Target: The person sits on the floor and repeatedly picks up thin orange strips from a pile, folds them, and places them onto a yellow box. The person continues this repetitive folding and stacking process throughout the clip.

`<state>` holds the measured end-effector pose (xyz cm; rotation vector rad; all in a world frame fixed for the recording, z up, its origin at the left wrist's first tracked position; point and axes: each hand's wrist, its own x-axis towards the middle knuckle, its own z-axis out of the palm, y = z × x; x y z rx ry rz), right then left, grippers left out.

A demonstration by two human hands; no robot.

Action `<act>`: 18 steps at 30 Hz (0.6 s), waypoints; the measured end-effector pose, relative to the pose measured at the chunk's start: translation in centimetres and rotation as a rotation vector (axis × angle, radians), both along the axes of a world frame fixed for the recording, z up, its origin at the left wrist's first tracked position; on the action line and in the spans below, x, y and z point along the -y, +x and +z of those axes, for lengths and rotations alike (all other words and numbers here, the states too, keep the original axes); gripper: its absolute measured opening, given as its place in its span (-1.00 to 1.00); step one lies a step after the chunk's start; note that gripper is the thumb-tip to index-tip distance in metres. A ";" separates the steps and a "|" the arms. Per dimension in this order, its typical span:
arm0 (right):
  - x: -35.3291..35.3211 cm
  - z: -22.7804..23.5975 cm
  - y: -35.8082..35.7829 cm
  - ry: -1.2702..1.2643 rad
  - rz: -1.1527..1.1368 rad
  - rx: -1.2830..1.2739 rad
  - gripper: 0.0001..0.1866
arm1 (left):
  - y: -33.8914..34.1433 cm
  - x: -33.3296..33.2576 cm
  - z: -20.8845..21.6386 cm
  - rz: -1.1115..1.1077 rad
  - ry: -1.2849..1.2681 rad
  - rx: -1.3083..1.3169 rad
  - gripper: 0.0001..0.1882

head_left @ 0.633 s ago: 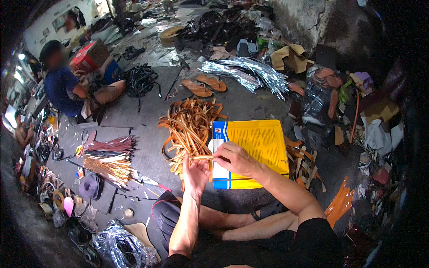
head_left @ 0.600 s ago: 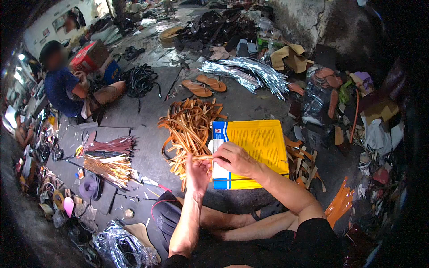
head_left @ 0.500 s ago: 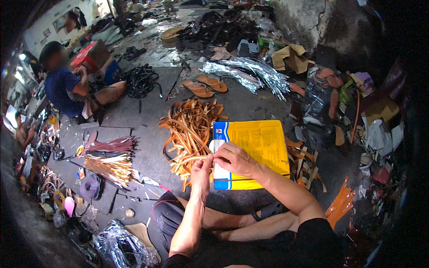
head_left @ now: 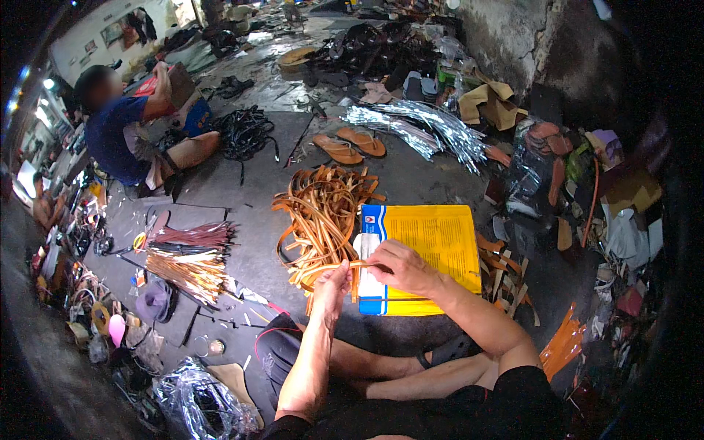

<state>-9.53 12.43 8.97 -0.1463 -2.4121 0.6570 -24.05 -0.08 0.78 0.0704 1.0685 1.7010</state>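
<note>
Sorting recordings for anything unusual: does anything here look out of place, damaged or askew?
The wall at upper right looks stained and cracked, a sign of wear. The brown strips just beyond the left hand lie in a loose tangle, unlike the silvery strips, laid roughly alongside one another.

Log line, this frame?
left hand: pinching strap | right hand: same strap, over yellow pack | strap pile: left of pack

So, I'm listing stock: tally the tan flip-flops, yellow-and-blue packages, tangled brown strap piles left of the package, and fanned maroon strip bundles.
Tan flip-flops: 2
Yellow-and-blue package: 1
Tangled brown strap pile: 1
Fanned maroon strip bundle: 1
Total: 5
</note>
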 end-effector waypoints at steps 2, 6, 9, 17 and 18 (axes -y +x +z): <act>0.1 0.3 -0.8 0.004 0.032 -0.002 -0.87 | -0.5 0.1 -0.8 0.002 -0.013 0.019 -0.81; -0.2 0.3 0.0 0.020 0.007 0.028 -0.87 | -1.0 0.2 -1.5 0.020 -0.036 -0.008 -0.81; 0.1 0.6 -0.7 0.025 0.038 0.002 -0.88 | -1.2 0.4 -2.0 0.038 -0.064 -0.029 -0.82; 0.3 0.5 -0.9 0.009 0.016 0.020 -0.88 | -2.1 1.1 -1.6 0.037 -0.056 -0.053 -0.82; 0.3 0.6 -1.2 0.023 0.021 0.013 -0.88 | -2.1 1.1 -1.7 0.047 -0.057 -0.057 -0.82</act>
